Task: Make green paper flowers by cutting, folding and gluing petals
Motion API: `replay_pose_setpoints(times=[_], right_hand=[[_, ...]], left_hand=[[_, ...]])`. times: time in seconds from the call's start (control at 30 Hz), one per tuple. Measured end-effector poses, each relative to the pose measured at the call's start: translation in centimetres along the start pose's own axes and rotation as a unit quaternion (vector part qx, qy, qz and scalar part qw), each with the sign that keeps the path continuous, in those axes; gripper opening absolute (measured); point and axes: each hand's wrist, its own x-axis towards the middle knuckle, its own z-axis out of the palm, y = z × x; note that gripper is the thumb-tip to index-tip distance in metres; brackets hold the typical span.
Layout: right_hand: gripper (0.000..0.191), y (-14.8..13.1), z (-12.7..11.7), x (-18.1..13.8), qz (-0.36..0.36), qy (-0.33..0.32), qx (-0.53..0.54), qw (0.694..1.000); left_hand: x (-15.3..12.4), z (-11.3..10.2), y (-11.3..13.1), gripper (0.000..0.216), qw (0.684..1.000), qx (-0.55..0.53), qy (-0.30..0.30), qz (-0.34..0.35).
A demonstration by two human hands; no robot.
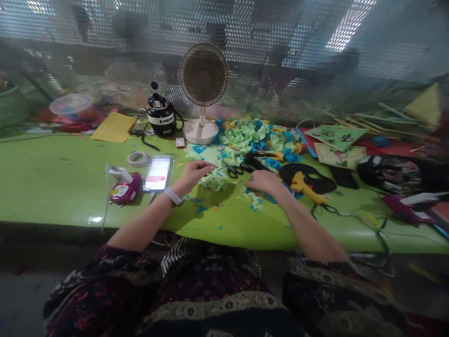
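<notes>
My left hand [194, 174] rests on the green table [52, 178] with its fingers pinched together at the edge of a crumpled light-green paper piece [215, 180]. What the fingertips hold is too small to name. My right hand [264, 181] lies palm down with curled fingers beside blue and green paper scraps [255, 200], just short of black-handled scissors [234, 170]. A pile of folded green, blue and yellow paper pieces [256, 135] sits behind both hands.
A phone [157, 174], a pink device [124, 192] and a tape roll [137, 158] lie left of my hands. A desk fan [203, 89] and black jug [160, 116] stand behind. A yellow glue gun [305, 185], cords, cards and sticks crowd the right.
</notes>
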Motion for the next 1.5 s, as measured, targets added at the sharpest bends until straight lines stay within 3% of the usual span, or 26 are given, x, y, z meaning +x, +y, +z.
replay_pose_setpoints(times=[0.13, 0.23, 0.3, 0.37, 0.47, 0.53, 0.67, 1.0, 1.13, 1.27, 1.37, 1.5], right_hand=[[0.021, 0.9, 0.2, -0.5, 0.018, 0.038, 0.023, 0.999], [0.012, 1.9, 0.1, -1.0, 0.028, 0.079, 0.154, 0.984], [0.010, 2.0, 0.2, -1.1, 0.014, 0.074, 0.323, 0.944], [0.010, 1.5, 0.2, -0.9, -0.016, 0.063, 0.487, 0.871], [0.008, -0.6, 0.0, -0.6, -0.057, 0.047, 0.634, 0.770], [0.016, -2.3, -0.3, -0.6, -0.082, 0.017, 0.672, 0.736], [0.032, -4.9, -0.7, -0.6, -0.118, -0.035, 0.697, 0.706], [0.027, -5.6, 0.0, 0.0, -0.141, 0.028, 0.718, 0.681], [0.025, -5.6, -0.2, -0.3, -0.138, 0.070, 0.686, 0.711], [0.030, -5.7, 0.1, -0.3, -0.153, 0.063, 0.672, 0.722], [0.030, -5.8, 0.3, -0.3, -0.157, 0.101, 0.650, 0.736], [0.028, -5.6, 0.2, -0.4, -0.155, 0.175, 0.568, 0.789]], left_hand=[[-0.1, 0.1, 0.1, 0.023, 1.000, -0.021, -0.002, -0.008], [-0.2, 0.3, 0.3, 0.025, 0.999, -0.041, -0.007, -0.020], [-0.2, 0.4, 0.4, 0.027, 0.998, -0.049, -0.016, -0.028], [-0.3, 0.5, 0.4, 0.028, 0.997, -0.061, -0.020, -0.034], [-0.4, 0.6, 0.4, 0.026, 0.995, -0.081, -0.026, -0.044], [-0.5, 0.6, 0.3, 0.023, 0.994, -0.095, -0.033, -0.051], [-0.5, 0.8, 0.2, 0.020, 0.990, -0.120, -0.041, -0.059], [-0.5, 0.7, 0.2, 0.020, 0.992, -0.100, -0.052, -0.056], [-0.5, 0.7, 0.3, 0.019, 0.992, -0.102, -0.044, -0.057], [-0.5, 0.7, 0.2, 0.020, 0.993, -0.089, -0.051, -0.055], [-0.6, 0.7, 0.2, 0.020, 0.993, -0.089, -0.053, -0.051], [-0.6, 0.8, 0.4, 0.019, 0.994, -0.085, -0.048, -0.050]])
